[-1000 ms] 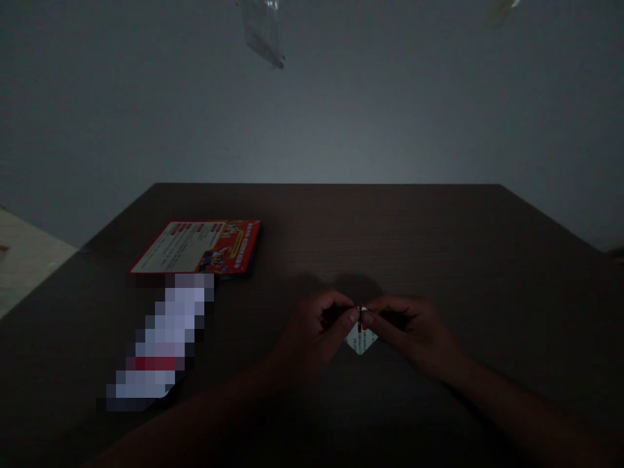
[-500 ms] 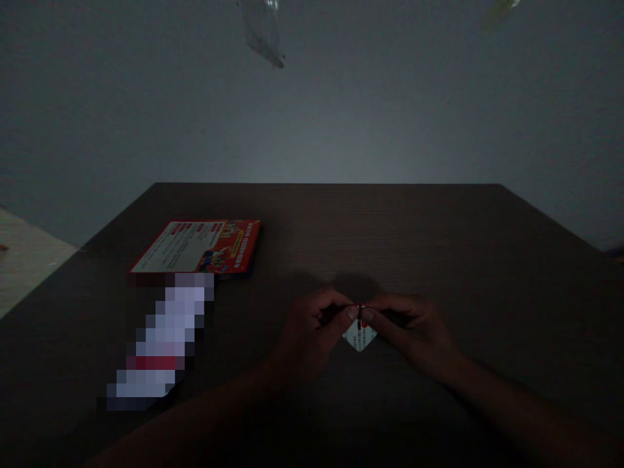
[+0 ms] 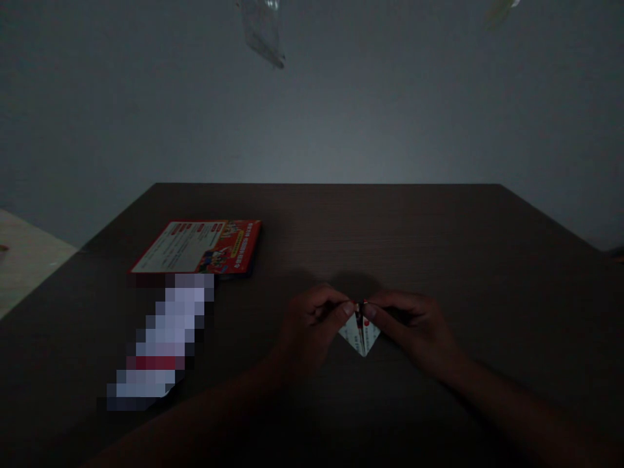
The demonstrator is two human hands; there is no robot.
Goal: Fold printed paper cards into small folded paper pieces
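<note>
A small folded paper (image 3: 373, 333), whitish with print and a red spot, hangs point-down between my hands near the front middle of the dark table. My left hand (image 3: 319, 323) pinches its upper left edge between thumb and fingers. On the other side, my right hand (image 3: 408, 318) pinches the upper right edge in the same way. A narrow dark gap runs down the paper's middle between the two thumbs. The fingertips behind the paper are hidden.
A red and white printed booklet or flat box (image 3: 209, 250) lies on the left of the table (image 3: 390, 227). Nearer me is a blurred-out pale object (image 3: 168, 335) with a red band. Against the wall, a clear plastic bag (image 3: 263, 32) hangs above.
My thumbs have moved slightly apart at the top of the paper. The middle gap is wider, and more of the paper's lower point shows.
</note>
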